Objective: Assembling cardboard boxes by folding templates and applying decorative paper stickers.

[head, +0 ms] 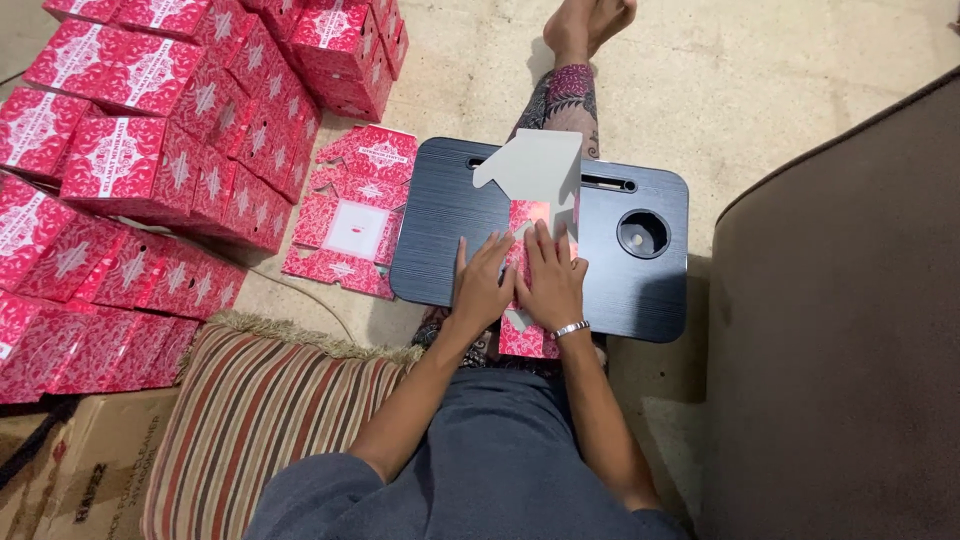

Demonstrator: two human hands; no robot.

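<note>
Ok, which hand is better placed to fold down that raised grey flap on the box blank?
Probably the right hand. It lies on the red box blank directly below the raised grey flap, while the left hand rests mostly beside it on the black lap desk, better suited to steadying.

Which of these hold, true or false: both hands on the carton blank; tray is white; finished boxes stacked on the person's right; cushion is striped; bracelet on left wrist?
1. Both hands, left hand and right hand, press on the red carton blank: true.
2. The lap tray is white: false, it is black.
3. The finished red boxes are stacked on the person's right: false, on the left.
4. The cushion is striped: true.
5. The bracelet is on the left wrist: false, on the right.
</note>
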